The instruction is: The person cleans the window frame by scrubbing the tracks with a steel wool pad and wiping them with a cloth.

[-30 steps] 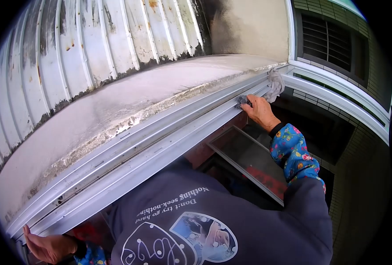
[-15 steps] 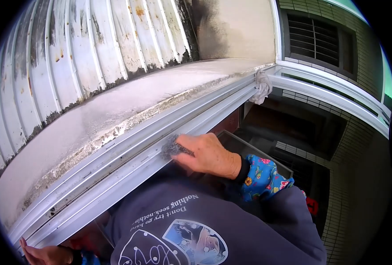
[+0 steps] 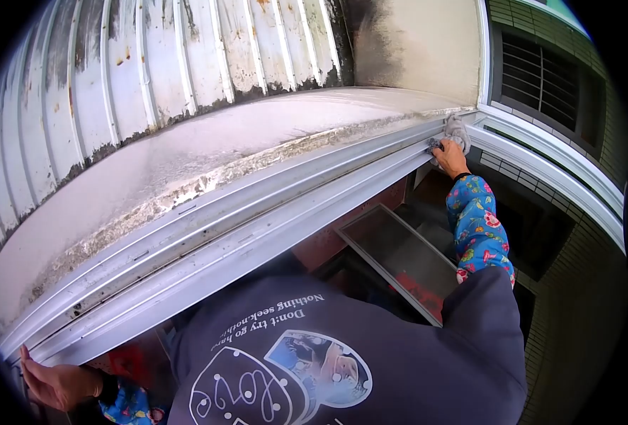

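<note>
At the far right end of the aluminium window track (image 3: 285, 211), my right hand (image 3: 452, 159) is closed around a dark grey steel wool pad (image 3: 434, 146). The pad rests on the track, right beside a crumpled greyish rag (image 3: 458, 132) draped over the frame corner. My left hand (image 3: 57, 384) is at the lower left, its fingers stretched out against the near end of the track, with no object visible in it. Dark specks of dirt lie in the track's grooves towards the left.
Beyond the track runs a pale concrete ledge (image 3: 257, 131) with a rough, crumbling edge. A rusty corrugated metal sheet (image 3: 165, 60) rises behind it. Below on the right a framed mesh screen (image 3: 399, 258) leans, and a barred window (image 3: 540, 74) is farther off.
My right hand has slid the steel wool pad along the track from the middle to the right corner, with the arm stretched out. The view has shifted slightly; my left hand stays near the left end.
</note>
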Tool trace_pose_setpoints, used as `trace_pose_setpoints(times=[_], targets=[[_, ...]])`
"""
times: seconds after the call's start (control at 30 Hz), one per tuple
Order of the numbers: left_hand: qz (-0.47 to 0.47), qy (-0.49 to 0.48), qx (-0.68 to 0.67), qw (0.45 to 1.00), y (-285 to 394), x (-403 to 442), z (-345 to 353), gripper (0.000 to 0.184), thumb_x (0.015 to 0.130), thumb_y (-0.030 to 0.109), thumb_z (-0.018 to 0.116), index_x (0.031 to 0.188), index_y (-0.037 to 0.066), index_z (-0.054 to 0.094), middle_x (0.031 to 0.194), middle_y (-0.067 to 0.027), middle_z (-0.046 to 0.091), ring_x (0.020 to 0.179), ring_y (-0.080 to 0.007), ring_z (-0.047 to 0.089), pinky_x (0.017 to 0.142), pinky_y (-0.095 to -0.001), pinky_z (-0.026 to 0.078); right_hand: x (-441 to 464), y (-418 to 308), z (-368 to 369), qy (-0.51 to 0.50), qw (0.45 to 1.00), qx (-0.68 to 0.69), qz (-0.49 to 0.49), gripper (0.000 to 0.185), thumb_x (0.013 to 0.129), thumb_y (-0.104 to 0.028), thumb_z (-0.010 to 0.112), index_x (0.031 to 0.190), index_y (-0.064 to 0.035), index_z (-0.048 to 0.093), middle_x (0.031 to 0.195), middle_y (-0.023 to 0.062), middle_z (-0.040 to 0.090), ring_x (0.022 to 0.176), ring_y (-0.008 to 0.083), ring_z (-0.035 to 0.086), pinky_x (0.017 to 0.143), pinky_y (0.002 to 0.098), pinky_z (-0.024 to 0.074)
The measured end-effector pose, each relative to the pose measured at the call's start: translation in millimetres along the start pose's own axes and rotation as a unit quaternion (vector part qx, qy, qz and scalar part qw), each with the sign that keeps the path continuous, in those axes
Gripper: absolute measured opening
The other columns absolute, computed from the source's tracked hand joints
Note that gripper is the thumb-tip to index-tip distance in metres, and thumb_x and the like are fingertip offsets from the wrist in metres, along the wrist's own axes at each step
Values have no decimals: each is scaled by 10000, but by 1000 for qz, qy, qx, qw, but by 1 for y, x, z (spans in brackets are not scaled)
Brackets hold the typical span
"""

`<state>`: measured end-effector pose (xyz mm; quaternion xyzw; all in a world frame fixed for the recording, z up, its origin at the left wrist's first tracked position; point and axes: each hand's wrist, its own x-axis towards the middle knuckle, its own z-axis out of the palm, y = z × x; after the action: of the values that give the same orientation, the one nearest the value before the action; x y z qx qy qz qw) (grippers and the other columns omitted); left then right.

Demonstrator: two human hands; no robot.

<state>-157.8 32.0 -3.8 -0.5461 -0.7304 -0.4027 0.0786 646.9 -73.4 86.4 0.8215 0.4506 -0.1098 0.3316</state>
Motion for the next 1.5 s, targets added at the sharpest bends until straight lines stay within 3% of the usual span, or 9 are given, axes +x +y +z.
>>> trace_pose_setpoints(times=[0.1,0.17,0.3,0.37,0.43,0.57,0.87,1.2,1.5], targets=[[-7,14,-6,1000,8,0,2,199,933,55,540,935,-74,691,934,-130,708,875,-211,666,818,-288,512,-22,-54,-25,-4,992,63,-110,311,803,-258,631,810,49,581,742,287,579,778,464,574,691,479,455],[4,14,-42,999,5,-2,3,201,942,64,537,967,-76,680,953,-150,709,879,-224,670,831,-298,512,-54,-110,-48,-73,983,119,-118,266,826,-176,629,799,68,527,680,229,470,618,266,484,615,374,416],[6,51,-46,998,-1,-5,6,200,938,32,519,934,-84,682,948,-157,708,869,-234,674,827,-296,519,-105,-213,-83,-148,940,212,-221,223,853,-128,633,803,54,514,644,161,409,600,183,372,565,326,383],[29,45,-22,998,3,-4,6,197,934,15,512,913,-97,673,934,-176,701,871,-246,679,822,-317,540,-131,-270,-98,-179,923,243,-237,234,841,-143,654,805,46,519,648,176,437,581,233,405,560,342,388],[37,46,-22,998,3,-3,5,195,932,4,509,906,-105,668,927,-187,697,874,-254,682,824,-331,549,-155,-322,-95,-137,884,296,-333,263,820,-216,658,779,-4,507,628,224,524,604,432,527,534,444,419],[29,47,-51,997,4,-3,5,197,933,4,505,918,-110,665,933,-189,698,876,-260,677,834,-338,536,-192,-396,-102,-101,859,275,-420,273,825,-256,648,792,-29,500,601,180,563,587,406,570,542,465,449],[32,39,-89,995,6,-4,6,225,932,15,479,934,-114,663,938,-203,692,896,-275,664,861,-347,511,-148,-301,-109,-147,939,214,-223,227,835,-181,655,795,13,545,641,233,479,567,392,424,527,387,401],[33,44,-93,994,6,-6,6,215,939,7,449,946,-84,644,925,-221,689,957,-336,667,902,-435,517,-203,-409,-102,-121,844,349,-388,202,820,-168,683,840,-12,554,682,207,559,634,406,559,532,392,440],[48,36,-138,989,5,-7,7,164,922,-39,480,953,-120,620,920,-225,676,900,-317,662,853,-396,533,-183,-365,-106,-127,910,259,-297,202,848,-158,645,815,19,554,647,209,519,561,369,468,526,366,405]])
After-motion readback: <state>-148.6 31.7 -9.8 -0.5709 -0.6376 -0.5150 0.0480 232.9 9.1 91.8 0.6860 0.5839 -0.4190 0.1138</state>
